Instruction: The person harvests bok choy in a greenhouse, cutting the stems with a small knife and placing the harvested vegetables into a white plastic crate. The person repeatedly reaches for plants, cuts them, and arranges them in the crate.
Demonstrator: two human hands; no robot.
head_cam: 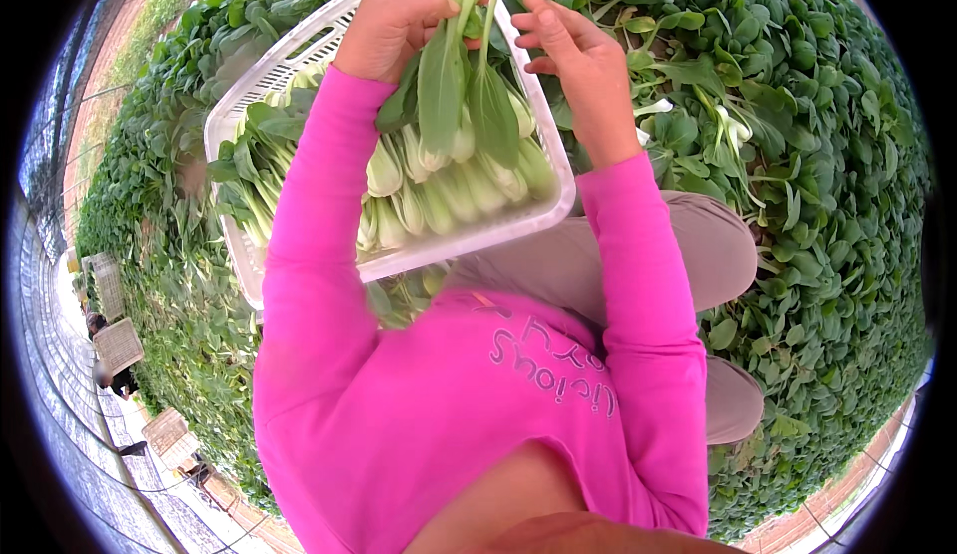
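Note:
A bunch of bok choy (445, 86) hangs leaves down from my left hand (407, 19), whose fingers close around its pale stalks near the top of the view. Just right of the bunch is my right hand (572, 49), its fingers spread and slightly curled, with nothing seen in it. Both hands are over the far right part of a white plastic crate (471, 243). Inside the crate, rows of bok choy (448, 199) lie with their pale bases towards me. My left sleeve hides part of the crate and its contents.
Leafy bok choy plants (807, 180) grow densely around the crate. A few pulled ones (733, 128) with white bases lie on the leaves at the right. My bent knee (710, 251) is close to the crate's right corner. Further crates (118, 346) and people are at the far left.

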